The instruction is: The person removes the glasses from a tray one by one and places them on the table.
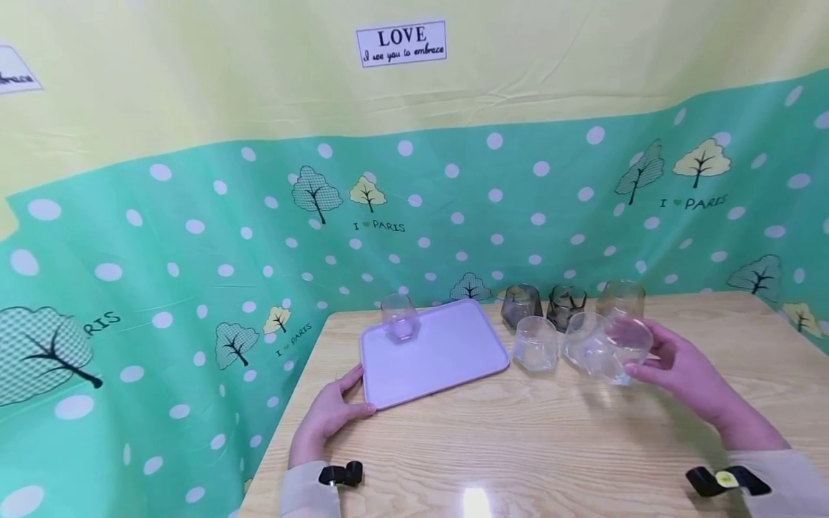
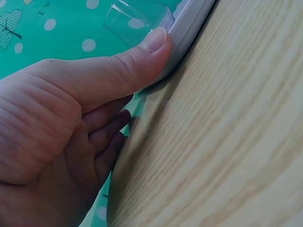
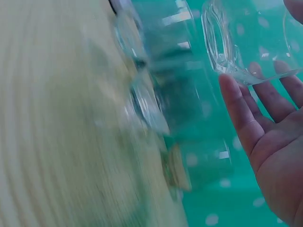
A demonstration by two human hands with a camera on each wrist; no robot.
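Observation:
In the head view my right hand (image 1: 680, 367) holds a clear glass cup (image 1: 631, 342) between thumb and fingers. The right wrist view shows this glass cup (image 3: 255, 38) raised off the table, its thick faceted base towards the other glasses. My left hand (image 1: 327, 417) touches the near left corner of a lilac tray (image 1: 434, 360), thumb at the front edge and fingers along the left side. The left wrist view has the thumb of my left hand (image 2: 90, 104) against the tray's rim. A clear glass (image 1: 399, 320) stands at the tray's back left.
Right of the tray are two clear glasses, one (image 1: 536, 345) beside it and another (image 1: 583, 342) partly overlapped by the held cup. Behind them stand a grey glass (image 1: 520, 306), a darker glass (image 1: 566, 308) and an amber glass (image 1: 622, 296). A patterned curtain (image 1: 414, 201) hangs behind the wooden table (image 1: 518, 439).

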